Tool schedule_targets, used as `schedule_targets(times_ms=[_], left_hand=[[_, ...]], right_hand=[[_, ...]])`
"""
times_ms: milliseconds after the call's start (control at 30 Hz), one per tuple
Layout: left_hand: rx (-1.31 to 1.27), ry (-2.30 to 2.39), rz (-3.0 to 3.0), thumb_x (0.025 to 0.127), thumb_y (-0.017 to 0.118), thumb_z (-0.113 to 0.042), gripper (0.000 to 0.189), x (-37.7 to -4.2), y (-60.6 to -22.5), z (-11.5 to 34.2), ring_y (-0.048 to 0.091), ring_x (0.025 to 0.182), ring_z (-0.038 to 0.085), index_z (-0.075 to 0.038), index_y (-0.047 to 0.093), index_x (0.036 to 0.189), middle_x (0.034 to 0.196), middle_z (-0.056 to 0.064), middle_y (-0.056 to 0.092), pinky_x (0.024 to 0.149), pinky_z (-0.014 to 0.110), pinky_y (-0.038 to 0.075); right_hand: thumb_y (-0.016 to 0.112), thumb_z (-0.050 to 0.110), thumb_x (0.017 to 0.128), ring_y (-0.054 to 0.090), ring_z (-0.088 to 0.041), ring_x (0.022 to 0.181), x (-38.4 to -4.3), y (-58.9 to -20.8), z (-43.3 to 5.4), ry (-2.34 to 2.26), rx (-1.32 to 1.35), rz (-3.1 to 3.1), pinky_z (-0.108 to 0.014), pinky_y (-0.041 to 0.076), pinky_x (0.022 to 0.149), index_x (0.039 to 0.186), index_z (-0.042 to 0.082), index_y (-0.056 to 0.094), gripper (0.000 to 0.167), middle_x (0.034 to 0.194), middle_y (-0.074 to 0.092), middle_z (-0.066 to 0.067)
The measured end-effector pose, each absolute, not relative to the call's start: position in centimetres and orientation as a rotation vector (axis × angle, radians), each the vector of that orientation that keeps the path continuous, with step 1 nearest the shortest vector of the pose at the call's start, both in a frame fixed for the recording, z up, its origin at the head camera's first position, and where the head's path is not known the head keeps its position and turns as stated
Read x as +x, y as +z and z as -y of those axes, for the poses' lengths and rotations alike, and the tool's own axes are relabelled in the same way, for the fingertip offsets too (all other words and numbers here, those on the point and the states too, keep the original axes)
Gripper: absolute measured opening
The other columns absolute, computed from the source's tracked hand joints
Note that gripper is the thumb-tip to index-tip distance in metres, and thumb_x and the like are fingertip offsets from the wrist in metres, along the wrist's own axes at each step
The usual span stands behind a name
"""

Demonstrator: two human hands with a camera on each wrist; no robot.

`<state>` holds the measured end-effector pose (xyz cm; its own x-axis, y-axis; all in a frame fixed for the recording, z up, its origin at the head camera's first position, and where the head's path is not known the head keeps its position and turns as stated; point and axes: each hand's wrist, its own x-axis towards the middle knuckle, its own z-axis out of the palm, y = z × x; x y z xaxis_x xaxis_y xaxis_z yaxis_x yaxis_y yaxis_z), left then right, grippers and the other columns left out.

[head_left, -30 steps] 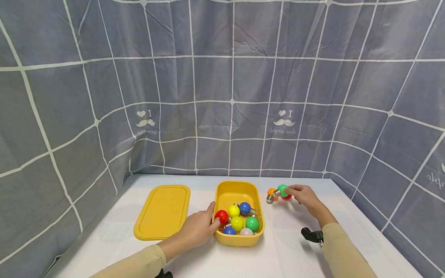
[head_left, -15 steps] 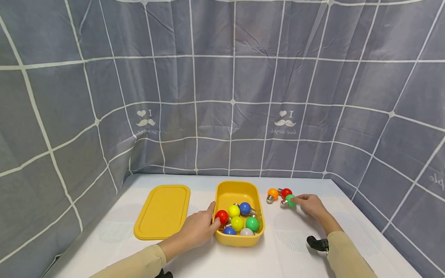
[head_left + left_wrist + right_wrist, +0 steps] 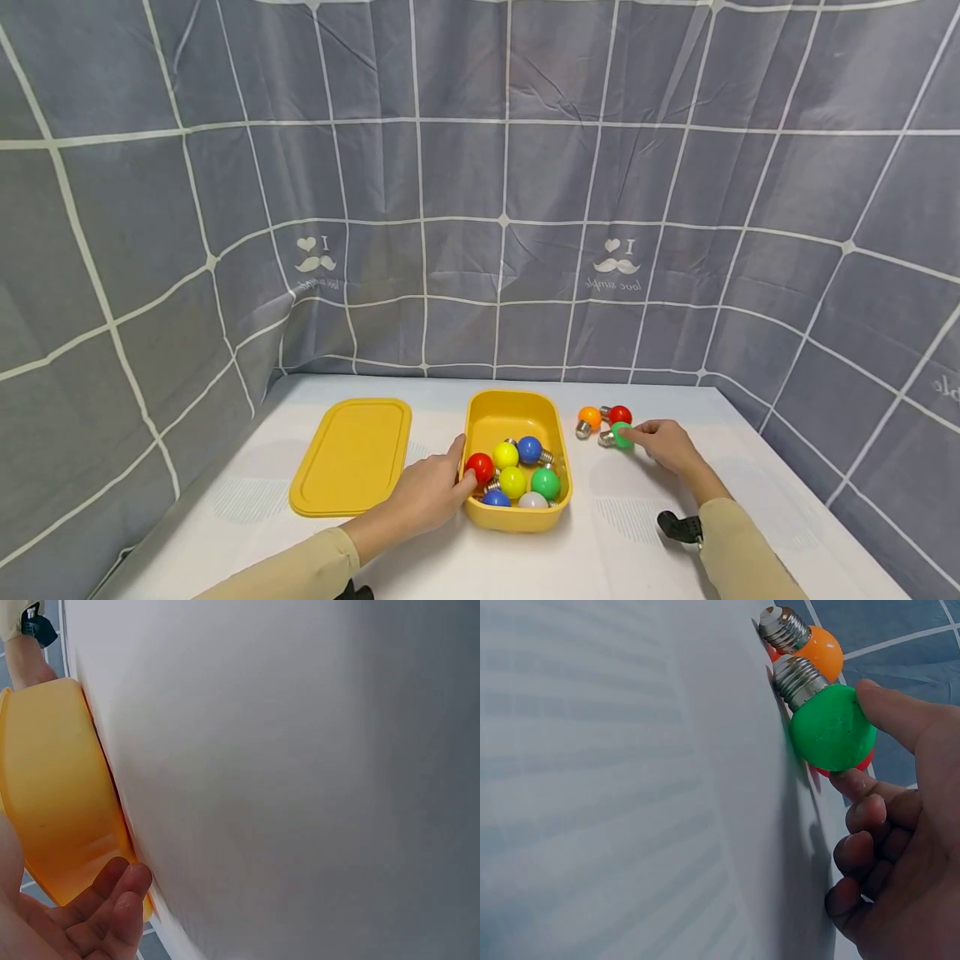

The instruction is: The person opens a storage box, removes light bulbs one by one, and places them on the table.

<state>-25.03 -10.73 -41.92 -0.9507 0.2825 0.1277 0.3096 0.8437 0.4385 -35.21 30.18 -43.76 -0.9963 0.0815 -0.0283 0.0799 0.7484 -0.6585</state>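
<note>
My right hand (image 3: pixel 667 446) pinches a green light bulb (image 3: pixel 832 731) between thumb and index finger. Its screw base points left, close over the white table. Just behind it lie an orange bulb (image 3: pixel 590 417) and a red bulb (image 3: pixel 620 414). My left hand (image 3: pixel 427 492) grips the left wall of a yellow plastic box (image 3: pixel 517 521), thumb over the rim, other fingers along the outside. Inside the box are several bulbs, among them a red one (image 3: pixel 480 467), a yellow one (image 3: pixel 512 482), a blue one (image 3: pixel 528 450) and a green one (image 3: pixel 545 483).
A flat yellow lid (image 3: pixel 352 458) lies on the table left of the box. Grey cloth (image 3: pixel 465 175) with a white grid hangs behind the table and along both sides.
My right hand has brought the green bulb from over the orange and red bulbs toward me, then slightly left, to in front of the red one. The left hand stays at the box.
</note>
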Motion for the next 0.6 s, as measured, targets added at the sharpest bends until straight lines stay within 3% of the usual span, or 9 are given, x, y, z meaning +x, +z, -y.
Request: schedule_targets(times_ms=[333, 600], left_hand=[[-0.48, -0.705, 2.939, 0.098, 0.05, -0.039, 0.069, -25.04, -41.97, 10.78, 0.038, 0.043, 0.014, 0.002, 0.038, 0.152, 0.053, -0.004, 0.041, 0.044, 0.026, 0.028], [-0.479, -0.714, 2.948, 0.098, 0.05, -0.039, 0.069, -25.02, -41.91, 10.76, 0.038, 0.043, 0.014, 0.002, 0.038, 0.153, 0.053, -0.004, 0.041, 0.045, 0.025, 0.028]], right_hand=[[0.068, 0.056, 0.088, 0.059, -0.026, 0.088, -35.21, -43.81, -30.18, 1.111, -0.141, 2.941, -0.035, 0.05, 0.072, 0.124, -0.006, 0.065, 0.071, 0.114, 0.066, -0.022], [0.069, 0.053, 0.089, 0.06, -0.025, 0.086, -34.72, -43.42, -30.02, 1.119, -0.126, 2.935, -0.032, 0.048, 0.069, 0.126, -0.004, 0.066, 0.068, 0.115, 0.065, -0.023]])
